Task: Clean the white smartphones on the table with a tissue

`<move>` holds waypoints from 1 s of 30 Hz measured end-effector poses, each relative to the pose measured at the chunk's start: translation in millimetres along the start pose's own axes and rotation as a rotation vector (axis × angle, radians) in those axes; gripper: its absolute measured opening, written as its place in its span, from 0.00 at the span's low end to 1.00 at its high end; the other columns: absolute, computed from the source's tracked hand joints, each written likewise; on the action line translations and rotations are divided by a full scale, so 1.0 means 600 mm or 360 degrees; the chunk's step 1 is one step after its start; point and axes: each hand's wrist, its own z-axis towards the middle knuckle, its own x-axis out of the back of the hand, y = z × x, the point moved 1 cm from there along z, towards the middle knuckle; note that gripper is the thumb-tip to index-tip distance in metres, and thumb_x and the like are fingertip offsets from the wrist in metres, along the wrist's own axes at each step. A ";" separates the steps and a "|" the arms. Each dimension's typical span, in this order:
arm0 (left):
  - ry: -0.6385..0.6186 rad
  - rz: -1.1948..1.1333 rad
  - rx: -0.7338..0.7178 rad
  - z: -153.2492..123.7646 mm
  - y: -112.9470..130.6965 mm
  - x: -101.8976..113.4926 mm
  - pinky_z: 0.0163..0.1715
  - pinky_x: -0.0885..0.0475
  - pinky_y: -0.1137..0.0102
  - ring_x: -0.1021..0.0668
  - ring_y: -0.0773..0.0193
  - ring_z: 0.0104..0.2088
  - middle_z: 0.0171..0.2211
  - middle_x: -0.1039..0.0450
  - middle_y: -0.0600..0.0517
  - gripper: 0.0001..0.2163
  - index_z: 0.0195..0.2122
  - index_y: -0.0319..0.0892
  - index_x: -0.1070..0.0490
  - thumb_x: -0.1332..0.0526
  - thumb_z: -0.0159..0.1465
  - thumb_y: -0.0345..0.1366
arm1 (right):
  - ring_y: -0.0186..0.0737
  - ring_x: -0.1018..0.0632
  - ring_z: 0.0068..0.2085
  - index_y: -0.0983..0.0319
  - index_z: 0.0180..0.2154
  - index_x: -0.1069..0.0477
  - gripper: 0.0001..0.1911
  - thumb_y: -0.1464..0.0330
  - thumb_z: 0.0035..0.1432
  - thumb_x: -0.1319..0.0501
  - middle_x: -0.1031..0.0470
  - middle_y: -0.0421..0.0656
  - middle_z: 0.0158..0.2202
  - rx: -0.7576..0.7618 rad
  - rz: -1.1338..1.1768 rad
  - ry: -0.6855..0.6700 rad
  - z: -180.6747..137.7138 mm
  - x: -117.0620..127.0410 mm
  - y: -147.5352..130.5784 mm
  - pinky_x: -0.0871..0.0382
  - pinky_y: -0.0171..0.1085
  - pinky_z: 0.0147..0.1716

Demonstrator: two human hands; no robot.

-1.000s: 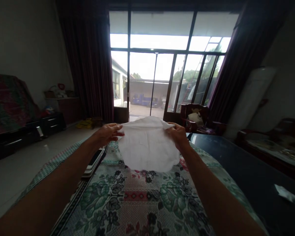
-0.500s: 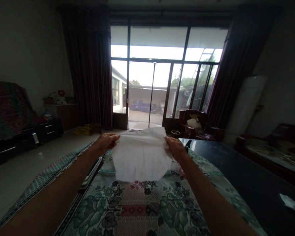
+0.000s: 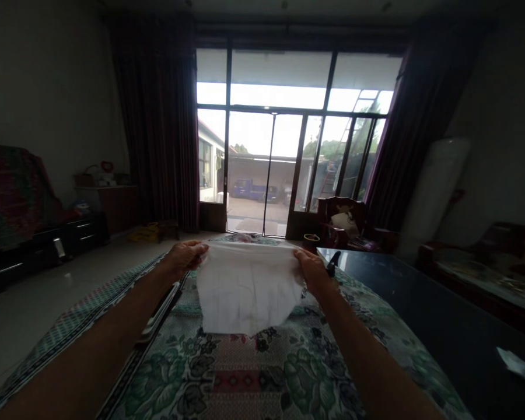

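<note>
1. Since the earlier frame, the white cloth (image 3: 249,286) loses its raised upper flap; its top edge now runs nearly straight.
2. The left hand (image 3: 187,256) pinches one top corner between thumb and fingers.
3. The right hand (image 3: 310,268) grips the opposite corner (a black object (image 3: 333,263) shows just beside that wrist).
4. The cloth spreads above the floral tablecloth (image 3: 306,379); whether its lower edge touches, I cannot tell.

Dim, backlit through windows (image 3: 284,70); sky (image 3: 250,133) blown out; corners dark, edges stretched.
</note>
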 end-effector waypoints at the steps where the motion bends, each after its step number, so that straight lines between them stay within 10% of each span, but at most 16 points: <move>1: 0.0021 -0.0003 0.0012 0.000 0.001 -0.001 0.12 0.46 0.79 0.36 0.76 0.13 0.17 0.35 0.59 0.12 0.25 0.36 0.31 0.29 0.42 0.34 | 0.36 0.28 0.24 0.65 0.33 0.22 0.19 0.57 0.43 0.37 0.26 0.40 0.23 0.0025 -0.0056 0.0002 0.002 0.001 0.003 0.37 0.33 0.22; 8: 0.0239 0.0009 -0.0158 -0.014 0.040 -0.025 0.15 0.40 0.78 0.29 0.72 0.17 0.20 0.31 0.57 0.11 0.29 0.38 0.30 0.31 0.47 0.34 | 0.49 0.23 0.39 0.65 0.40 0.23 0.22 0.59 0.49 0.44 0.22 0.48 0.36 0.0279 -0.0707 0.0161 0.014 0.000 0.004 0.30 0.43 0.39; 11: 0.0057 0.0115 -0.0351 -0.026 0.068 -0.058 0.18 0.39 0.76 0.29 0.71 0.18 0.19 0.31 0.56 0.12 0.30 0.37 0.28 0.31 0.48 0.37 | 0.53 0.28 0.51 0.68 0.49 0.29 0.28 0.66 0.45 0.43 0.29 0.55 0.51 0.0819 -0.0925 0.0417 -0.001 -0.022 -0.032 0.36 0.48 0.52; 14: -0.0221 0.0220 -0.0405 -0.039 0.081 -0.095 0.21 0.37 0.74 0.29 0.69 0.20 0.19 0.30 0.54 0.13 0.30 0.37 0.27 0.31 0.48 0.39 | 0.51 0.32 0.56 0.66 0.55 0.34 0.34 0.66 0.43 0.39 0.33 0.53 0.56 0.1287 -0.0969 -0.0096 -0.028 -0.066 -0.068 0.38 0.47 0.54; 17: -0.0422 0.0223 -0.0514 -0.050 0.068 -0.109 0.26 0.33 0.73 0.25 0.66 0.28 0.28 0.25 0.50 0.17 0.40 0.38 0.26 0.32 0.51 0.41 | 0.42 0.25 0.38 0.62 0.43 0.26 0.17 0.63 0.51 0.42 0.24 0.43 0.36 0.1067 -0.1003 -0.0706 -0.050 -0.106 -0.079 0.32 0.40 0.40; 20: -0.0730 0.0286 -0.0412 -0.060 0.020 -0.089 0.34 0.30 0.69 0.24 0.59 0.39 0.41 0.24 0.47 0.30 0.52 0.42 0.31 0.29 0.47 0.40 | 0.34 0.30 0.27 0.62 0.29 0.26 0.13 0.62 0.55 0.45 0.30 0.39 0.24 0.0877 -0.0887 -0.0603 -0.057 -0.115 -0.081 0.37 0.33 0.28; 23: -0.1084 0.0580 -0.0039 -0.065 -0.051 -0.047 0.34 0.31 0.68 0.24 0.57 0.36 0.35 0.23 0.48 0.23 0.43 0.38 0.25 0.29 0.46 0.39 | 0.32 0.34 0.26 0.63 0.26 0.28 0.13 0.60 0.54 0.43 0.32 0.37 0.22 0.0787 -0.0681 -0.0443 -0.049 -0.104 -0.086 0.41 0.32 0.25; 30: -0.0550 0.0635 0.0042 -0.021 -0.102 0.004 0.27 0.35 0.72 0.27 0.65 0.26 0.25 0.24 0.51 0.12 0.27 0.39 0.23 0.33 0.45 0.42 | 0.31 0.37 0.23 0.62 0.23 0.30 0.14 0.57 0.44 0.38 0.35 0.35 0.19 0.0401 -0.0240 -0.0098 0.025 -0.068 -0.042 0.45 0.32 0.22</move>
